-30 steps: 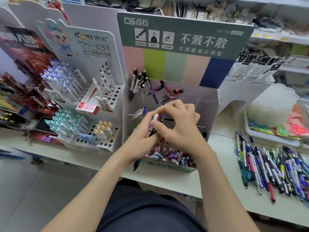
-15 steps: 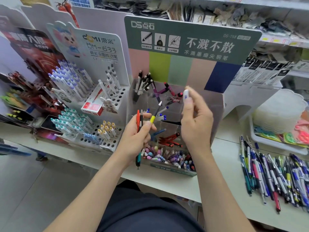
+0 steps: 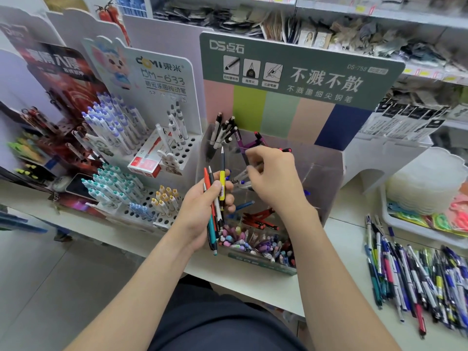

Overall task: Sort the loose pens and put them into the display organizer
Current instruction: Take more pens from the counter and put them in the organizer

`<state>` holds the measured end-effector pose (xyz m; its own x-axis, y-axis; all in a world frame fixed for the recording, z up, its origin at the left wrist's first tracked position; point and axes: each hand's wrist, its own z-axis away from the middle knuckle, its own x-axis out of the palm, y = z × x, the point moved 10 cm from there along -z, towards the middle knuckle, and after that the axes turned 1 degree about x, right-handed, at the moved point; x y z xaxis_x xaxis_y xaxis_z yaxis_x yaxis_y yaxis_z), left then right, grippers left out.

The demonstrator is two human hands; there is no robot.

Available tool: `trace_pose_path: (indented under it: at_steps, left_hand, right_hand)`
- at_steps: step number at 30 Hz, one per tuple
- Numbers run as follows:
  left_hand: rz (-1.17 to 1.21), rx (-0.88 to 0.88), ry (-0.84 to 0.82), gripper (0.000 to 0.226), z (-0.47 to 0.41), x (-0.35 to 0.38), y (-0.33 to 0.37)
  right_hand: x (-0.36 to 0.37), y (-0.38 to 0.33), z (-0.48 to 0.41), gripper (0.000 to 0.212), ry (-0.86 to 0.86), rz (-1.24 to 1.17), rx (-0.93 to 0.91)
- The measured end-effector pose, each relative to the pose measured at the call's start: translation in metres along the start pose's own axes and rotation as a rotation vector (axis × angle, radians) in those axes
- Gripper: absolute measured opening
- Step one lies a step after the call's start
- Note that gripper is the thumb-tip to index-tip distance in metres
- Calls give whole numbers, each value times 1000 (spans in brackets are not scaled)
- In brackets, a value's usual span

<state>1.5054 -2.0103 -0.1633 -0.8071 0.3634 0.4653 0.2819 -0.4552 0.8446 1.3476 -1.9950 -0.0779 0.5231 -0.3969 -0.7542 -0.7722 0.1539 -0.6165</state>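
A clear compartmented display organizer stands on the white counter under a green sign. My left hand grips a bundle of pens in front of the organizer's left side: red, yellow, black and teal ones, standing upright. My right hand reaches over the organizer's middle compartments with curled fingers and pinches a white pen, which it mostly hides. That pen lies next to white blue-tipped pens in a compartment. A heap of loose pens lies on the counter at the right.
Other compartments hold black-and-white pens, red pens and small erasers. A white peg rack of blue and teal pens stands to the left. A white tray sits at the right, shelves behind.
My right hand, first joined with the left at the bundle, lifted a white pen up and has now lowered it into the organizer. The left hand keeps its bundle in place.
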Motion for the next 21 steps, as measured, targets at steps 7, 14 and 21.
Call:
trace_pose_path:
  at_steps: [7, 14, 21]
  left_hand:
    - [-125, -22, -78, 31, 2, 12, -3]
    - [-145, -48, -220, 34, 7, 46, -9]
    - [-166, -4, 5, 29, -3, 20, -11]
  right_hand:
    - [-16, 2, 39, 19, 188, -309, 102]
    - [-15, 16, 60, 20, 205, -585, 217]
    - [-41, 55, 74, 27, 343, -431, 308]
